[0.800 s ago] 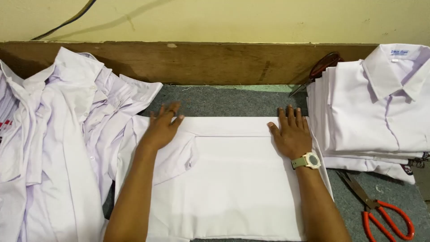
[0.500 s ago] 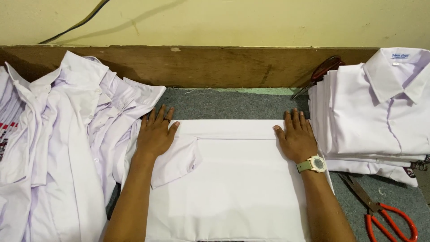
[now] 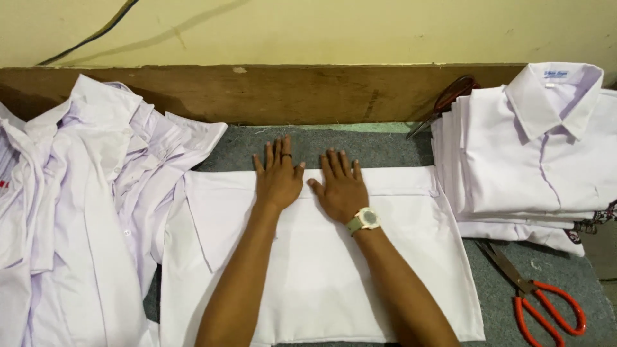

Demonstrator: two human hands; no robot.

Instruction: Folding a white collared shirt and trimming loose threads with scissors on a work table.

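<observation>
Slid inward from the edges — left hand (image 3: pixel 278 177) and right hand (image 3: pixel 340 187) now side by side, fingers open flat on white shirt (image 3: pixel 321 257). Sides folded in; bottom-up fold not yet made — unfolded pile (image 3: pixel 77 212) waiting, folded stack (image 3: pixel 533 154) done.

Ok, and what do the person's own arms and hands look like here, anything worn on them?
Both forearms are bare, with no sleeves in view. The left hand has a dark ring on one finger. The right hand has no ring that shows; its wrist carries a watch with a round pale case, a grey face and a light greenish strap. No gloves on either.
</observation>
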